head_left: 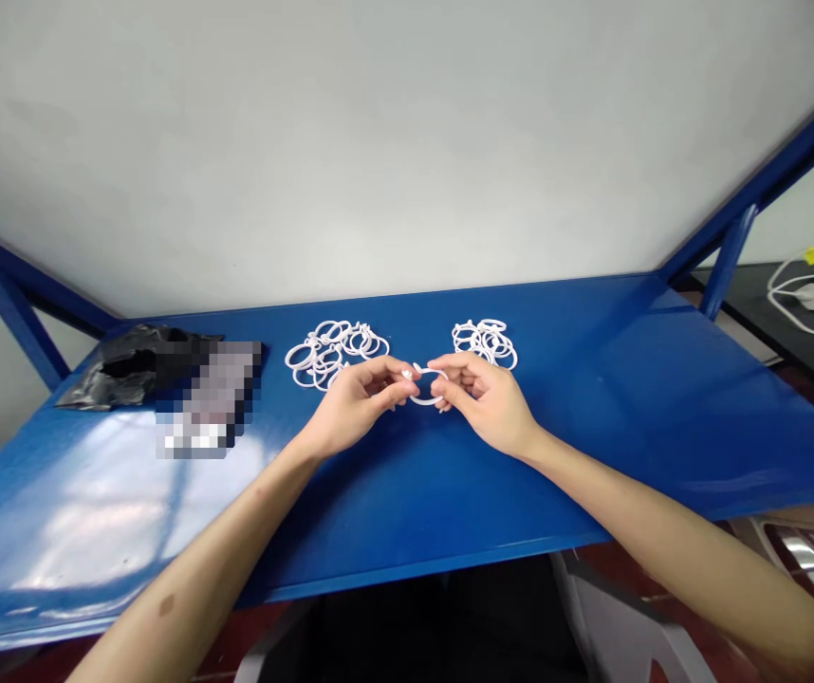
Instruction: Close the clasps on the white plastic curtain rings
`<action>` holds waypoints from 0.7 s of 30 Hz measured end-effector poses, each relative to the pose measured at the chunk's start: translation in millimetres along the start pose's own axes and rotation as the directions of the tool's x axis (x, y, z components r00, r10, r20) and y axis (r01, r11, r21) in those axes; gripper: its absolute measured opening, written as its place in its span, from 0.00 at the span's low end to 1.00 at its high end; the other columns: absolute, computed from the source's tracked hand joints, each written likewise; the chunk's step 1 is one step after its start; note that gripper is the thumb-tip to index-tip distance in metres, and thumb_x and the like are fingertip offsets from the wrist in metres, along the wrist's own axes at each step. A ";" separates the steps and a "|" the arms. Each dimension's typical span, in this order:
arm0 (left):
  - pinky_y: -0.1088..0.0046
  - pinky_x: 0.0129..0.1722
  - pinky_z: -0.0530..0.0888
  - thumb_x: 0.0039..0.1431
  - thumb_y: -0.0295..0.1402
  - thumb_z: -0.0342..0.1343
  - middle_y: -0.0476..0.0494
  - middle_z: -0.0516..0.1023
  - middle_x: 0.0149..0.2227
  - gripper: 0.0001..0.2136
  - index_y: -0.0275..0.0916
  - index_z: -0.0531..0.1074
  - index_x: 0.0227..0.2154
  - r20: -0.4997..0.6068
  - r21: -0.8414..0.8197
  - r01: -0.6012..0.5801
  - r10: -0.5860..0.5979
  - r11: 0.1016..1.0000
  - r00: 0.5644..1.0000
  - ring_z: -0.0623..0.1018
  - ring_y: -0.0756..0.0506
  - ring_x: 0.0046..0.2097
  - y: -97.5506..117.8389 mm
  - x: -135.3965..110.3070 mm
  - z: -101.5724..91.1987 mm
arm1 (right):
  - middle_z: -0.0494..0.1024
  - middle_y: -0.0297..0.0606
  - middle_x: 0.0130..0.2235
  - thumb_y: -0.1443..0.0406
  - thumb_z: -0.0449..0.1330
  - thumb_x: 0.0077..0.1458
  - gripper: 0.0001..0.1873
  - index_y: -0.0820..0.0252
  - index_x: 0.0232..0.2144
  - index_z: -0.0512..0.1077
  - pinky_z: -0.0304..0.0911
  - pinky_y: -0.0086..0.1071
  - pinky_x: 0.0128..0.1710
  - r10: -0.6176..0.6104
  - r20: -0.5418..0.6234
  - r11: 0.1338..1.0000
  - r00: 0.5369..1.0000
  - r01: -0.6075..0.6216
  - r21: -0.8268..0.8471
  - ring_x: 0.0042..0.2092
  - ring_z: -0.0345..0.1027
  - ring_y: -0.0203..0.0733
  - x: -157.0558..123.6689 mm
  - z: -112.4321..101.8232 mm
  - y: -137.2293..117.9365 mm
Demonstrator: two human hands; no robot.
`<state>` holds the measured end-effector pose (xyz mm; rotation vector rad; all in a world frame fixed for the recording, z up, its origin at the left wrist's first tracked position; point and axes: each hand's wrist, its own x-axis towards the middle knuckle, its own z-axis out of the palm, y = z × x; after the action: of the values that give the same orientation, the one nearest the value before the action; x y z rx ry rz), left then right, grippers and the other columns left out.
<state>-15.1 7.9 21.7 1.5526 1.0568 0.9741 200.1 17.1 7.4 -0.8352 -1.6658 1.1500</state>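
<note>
Between my two hands is a white plastic curtain ring with a gap at its top and a small knob at its left end. My left hand pinches the knobbed side between thumb and fingers. The opposite side is gripped by my right hand, its fingertips partly covering the ring. Just beyond my left hand lies a loose pile of similar white rings, partly hidden by the fingers. A smaller pile of white rings lies behind my right hand.
Everything rests on a blue table with a pale wall behind. To the left lie a crumpled black plastic bag and a blurred-out object. Blue frame bars rise at both sides. A white cable lies on a dark surface at right.
</note>
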 end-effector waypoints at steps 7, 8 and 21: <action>0.73 0.37 0.75 0.62 0.41 0.63 0.46 0.82 0.33 0.14 0.38 0.76 0.45 0.059 -0.058 0.001 0.002 0.998 0.998 0.78 0.50 0.34 -0.4 0.7 -0.3 | 0.78 0.37 0.41 0.58 0.60 0.66 0.10 0.54 0.45 0.75 0.77 0.35 0.36 -0.074 0.045 0.976 0.996 0.082 -0.201 0.34 0.76 0.37 -0.6 -3.0 0.8; 0.73 0.36 0.75 0.61 0.41 0.63 0.47 0.81 0.32 0.13 0.38 0.76 0.43 0.053 -0.067 0.007 -0.003 0.998 0.999 0.78 0.50 0.33 0.0 0.9 0.0 | 0.77 0.40 0.45 0.57 0.60 0.66 0.11 0.54 0.46 0.75 0.77 0.36 0.37 -0.142 0.030 0.949 0.989 0.145 -0.281 0.36 0.76 0.37 -0.9 -3.4 0.3; 0.75 0.30 0.67 0.60 0.44 0.62 0.50 0.75 0.30 0.14 0.38 0.71 0.30 -0.154 0.122 0.029 -0.009 0.992 0.988 0.70 0.52 0.30 4.2 0.2 10.6 | 0.81 0.33 0.37 0.66 0.59 0.67 0.06 0.54 0.46 0.72 0.73 0.30 0.34 -0.307 0.065 0.853 0.949 0.305 -0.424 0.35 0.77 0.36 -4.8 1.6 0.8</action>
<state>-4.4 4.6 23.7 1.5842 1.2585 1.0448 200.3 12.6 5.0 -0.7958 -2.0004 0.5625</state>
